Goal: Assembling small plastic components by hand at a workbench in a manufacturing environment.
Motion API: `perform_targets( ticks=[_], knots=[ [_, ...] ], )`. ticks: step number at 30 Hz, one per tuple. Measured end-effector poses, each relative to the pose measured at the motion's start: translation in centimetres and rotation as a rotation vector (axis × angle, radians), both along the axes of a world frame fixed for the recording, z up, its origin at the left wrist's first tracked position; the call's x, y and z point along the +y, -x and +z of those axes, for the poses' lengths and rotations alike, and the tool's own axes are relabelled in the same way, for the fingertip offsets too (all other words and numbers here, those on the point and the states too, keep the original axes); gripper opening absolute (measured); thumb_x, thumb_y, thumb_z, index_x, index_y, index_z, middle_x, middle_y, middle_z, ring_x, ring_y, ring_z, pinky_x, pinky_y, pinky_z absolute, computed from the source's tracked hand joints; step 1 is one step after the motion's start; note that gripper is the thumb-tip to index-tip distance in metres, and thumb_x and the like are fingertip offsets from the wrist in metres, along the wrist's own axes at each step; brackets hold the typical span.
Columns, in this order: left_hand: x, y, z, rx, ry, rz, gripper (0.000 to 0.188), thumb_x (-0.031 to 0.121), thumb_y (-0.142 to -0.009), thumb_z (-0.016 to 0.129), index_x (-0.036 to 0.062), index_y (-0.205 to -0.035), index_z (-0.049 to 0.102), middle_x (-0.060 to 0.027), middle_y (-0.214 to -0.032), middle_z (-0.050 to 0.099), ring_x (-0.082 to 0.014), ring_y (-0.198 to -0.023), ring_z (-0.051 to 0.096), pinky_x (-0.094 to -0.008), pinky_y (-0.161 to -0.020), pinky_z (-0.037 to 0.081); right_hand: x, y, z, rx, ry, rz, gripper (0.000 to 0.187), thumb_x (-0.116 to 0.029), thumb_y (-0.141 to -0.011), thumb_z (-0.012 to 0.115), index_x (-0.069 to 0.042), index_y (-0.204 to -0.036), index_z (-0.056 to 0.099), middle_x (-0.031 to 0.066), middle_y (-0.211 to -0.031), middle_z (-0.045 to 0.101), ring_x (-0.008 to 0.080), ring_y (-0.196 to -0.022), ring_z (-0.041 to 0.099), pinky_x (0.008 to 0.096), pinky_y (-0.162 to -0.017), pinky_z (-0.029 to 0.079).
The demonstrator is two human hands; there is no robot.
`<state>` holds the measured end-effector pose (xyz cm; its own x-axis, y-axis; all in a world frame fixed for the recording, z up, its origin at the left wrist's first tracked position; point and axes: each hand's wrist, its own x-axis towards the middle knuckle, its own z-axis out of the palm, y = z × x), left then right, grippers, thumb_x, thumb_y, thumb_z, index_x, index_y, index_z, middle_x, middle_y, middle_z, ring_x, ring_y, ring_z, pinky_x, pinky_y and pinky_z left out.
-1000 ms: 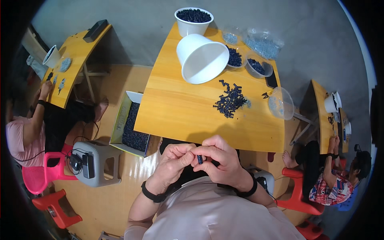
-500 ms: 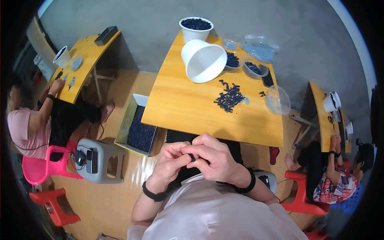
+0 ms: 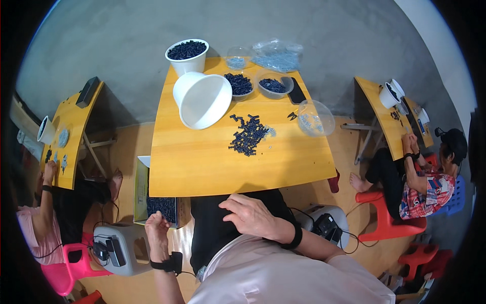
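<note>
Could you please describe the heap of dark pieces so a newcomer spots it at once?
On the yellow table at centre, find the tilted white bucket. The heap of small dark pieces sits below and right of its mouth. Unlike the dark pieces in the clear bowls behind it, this heap lies loose on the wood.

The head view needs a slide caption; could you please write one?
Left hand near a box of dark parts, right hand above the lap, at a yellow table.

I see blue-black pieces [image 3: 245, 141] on a yellow table [image 3: 202, 169]. Right of it, my feed shows a patterned red-and-blue shirt [image 3: 424, 202].
</note>
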<state>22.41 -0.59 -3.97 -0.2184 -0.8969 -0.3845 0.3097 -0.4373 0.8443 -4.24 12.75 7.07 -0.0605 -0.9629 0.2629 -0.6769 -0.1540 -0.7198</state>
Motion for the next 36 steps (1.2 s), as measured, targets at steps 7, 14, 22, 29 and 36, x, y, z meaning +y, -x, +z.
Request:
perform_targets(
  ticks=[7, 14, 22, 29, 36],
  knots=[
    [-4.7, -2.8, -4.2, -0.451, -0.170, 0.052, 0.088, 0.044, -0.077, 0.064, 0.0007, -0.137, 0.017, -0.0157, -0.132, 0.031, -0.0239, -0.116, 0.038, -0.0442, -0.094, 0.032, 0.0, 4.9, -1.6, 0.032, 0.007, -0.263, 0.018, -0.007, -0.070, 0.066, -0.004, -0.085, 0.058, 0.0111, -0.076, 0.057, 0.0297, -0.071, 0.058, 0.0351, -0.060, 0.046],
    [-1.6, 1.9, 9.1, -0.276, 0.448, 0.192, 0.046, 0.016, -0.087, 0.057, 0.0029, -0.128, 0.039, -0.0101, -0.122, 0.046, -0.0163, -0.098, 0.051, -0.0290, -0.085, 0.041, -1.3, 12.4, -2.5, 0.179, -0.046, -0.568, 0.018, -0.006, -0.070, 0.064, -0.004, -0.087, 0.057, 0.0117, -0.075, 0.057, 0.0310, -0.068, 0.057, 0.0373, -0.059, 0.045],
    [-1.6, 3.3, 21.9, 0.411, 0.592, -0.022, 0.055, 0.028, -0.093, 0.047, -0.0009, -0.134, 0.024, -0.0171, -0.120, 0.044, -0.0165, -0.088, 0.049, -0.0268, -0.076, 0.045, -4.3, 14.7, -2.9, 0.222, -0.085, -0.559, 0.019, -0.003, -0.069, 0.064, -0.002, -0.085, 0.056, 0.0137, -0.076, 0.057, 0.0329, -0.069, 0.057, 0.0383, -0.059, 0.045],
    [-2.1, 14.5, 17.8, 0.527, 0.142, -0.055, 0.030, 0.015, -0.082, 0.060, 0.0027, -0.107, 0.051, -0.0052, -0.097, 0.051, -0.0122, -0.082, 0.053, -0.0238, -0.063, 0.044, -4.2, 15.8, -5.5, 0.314, -0.152, -0.541, 0.012, -0.001, -0.071, 0.061, -0.004, -0.081, 0.055, 0.0132, -0.075, 0.056, 0.0328, -0.068, 0.057, 0.0383, -0.058, 0.044],
    [0.4, 21.4, 8.7, 0.138, 0.178, -0.311, 0.016, 0.013, -0.083, 0.062, 0.0033, -0.095, 0.057, -0.0036, -0.081, 0.057, -0.0121, -0.067, 0.054, -0.0241, -0.062, 0.046, -4.1, 15.7, -0.4, -0.743, -0.120, -0.475, 0.006, 0.002, -0.076, 0.053, -0.001, -0.081, 0.055, 0.0075, -0.073, 0.058, 0.0168, -0.062, 0.058, 0.0253, -0.054, 0.044]
  ],
)
